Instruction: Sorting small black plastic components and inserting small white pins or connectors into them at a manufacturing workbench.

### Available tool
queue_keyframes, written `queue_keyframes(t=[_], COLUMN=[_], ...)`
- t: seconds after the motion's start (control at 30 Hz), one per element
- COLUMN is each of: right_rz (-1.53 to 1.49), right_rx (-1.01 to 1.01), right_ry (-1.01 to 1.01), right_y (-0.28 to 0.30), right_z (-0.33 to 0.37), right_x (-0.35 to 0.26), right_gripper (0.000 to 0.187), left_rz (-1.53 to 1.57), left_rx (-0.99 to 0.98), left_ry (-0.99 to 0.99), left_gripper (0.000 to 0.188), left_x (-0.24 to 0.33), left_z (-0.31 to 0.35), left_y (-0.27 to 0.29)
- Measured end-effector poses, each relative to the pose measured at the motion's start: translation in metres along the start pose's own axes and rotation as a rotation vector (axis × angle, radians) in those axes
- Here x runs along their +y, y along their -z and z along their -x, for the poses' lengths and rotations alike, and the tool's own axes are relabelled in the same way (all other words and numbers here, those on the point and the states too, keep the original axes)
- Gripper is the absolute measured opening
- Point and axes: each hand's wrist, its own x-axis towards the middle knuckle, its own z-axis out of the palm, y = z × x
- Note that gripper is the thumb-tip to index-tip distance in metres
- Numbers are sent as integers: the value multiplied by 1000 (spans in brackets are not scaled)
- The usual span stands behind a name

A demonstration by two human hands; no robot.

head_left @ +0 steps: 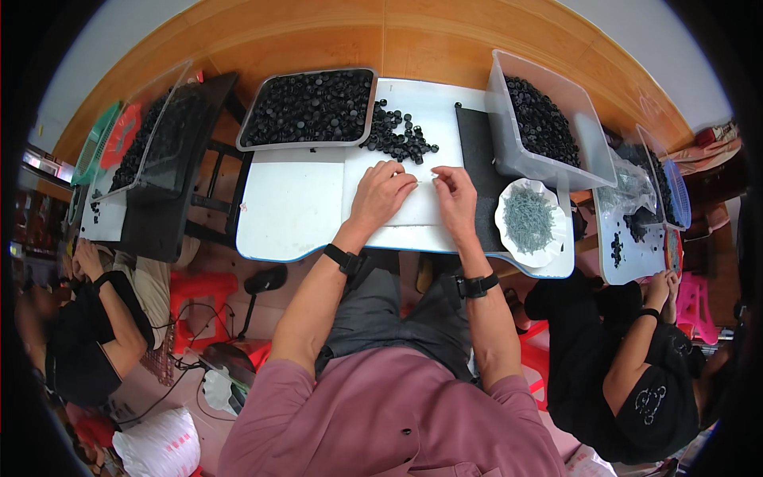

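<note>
"Wood panelling (pixel 445 32) stands behind the white surface (pixel 290 199). Where are the person's hands?"

"Both are over its middle, near the front edge. The left hand (pixel 384 195) points away and to the right, fingers curled; the right hand (pixel 455 199) points away and slightly left."

"Is either grip closed on something?"

"That cannot be told for the left. On the right, the fingertips are close together at a tiny pale piece (pixel 434 176). Whether they pinch it is unclear, and it is too small to show a long axis."

"And the black pieces?"

"Loose black pieces (pixel 395 143) lie just beyond the left hand, short and round, facing various ways, too overlapped to count. One lone black piece (pixel 458 105) sits by the far end of one dark mat (pixel 475 143)."

"How many containers on that surface?"

"Three: one tray (pixel 306 146) of black pieces, its long axis running left to right; one translucent bin (pixel 556 172) of them; one scalloped white dish (pixel 559 222) of thin grey-green slivers (pixel 528 219), pointing every way."
</note>
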Motion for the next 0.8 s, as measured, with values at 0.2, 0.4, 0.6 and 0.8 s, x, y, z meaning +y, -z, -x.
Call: queue_keyframes(t=[0.2, 0.4, 0.6, 0.8], right_rz=[235, 174, 146, 121], right_rx=[162, 152, 184, 201], right_ry=[237, 134, 83, 60], right_y=[-3, -5, -5, -5], right_z=[1, 4, 5, 6], right_x=[0, -5, -1, -4], right_gripper=[20, 19, 17, 15], left_rz=[-13, -176, -187, -133], left_rx=[291, 137, 145, 38], left_ry=[124, 322, 310, 193], left_gripper=[8, 12, 18, 22], left_x=[-15, -19, -13, -18], left_z=[3, 8, -2, -27], left_y=[-5, 3, 3, 6])
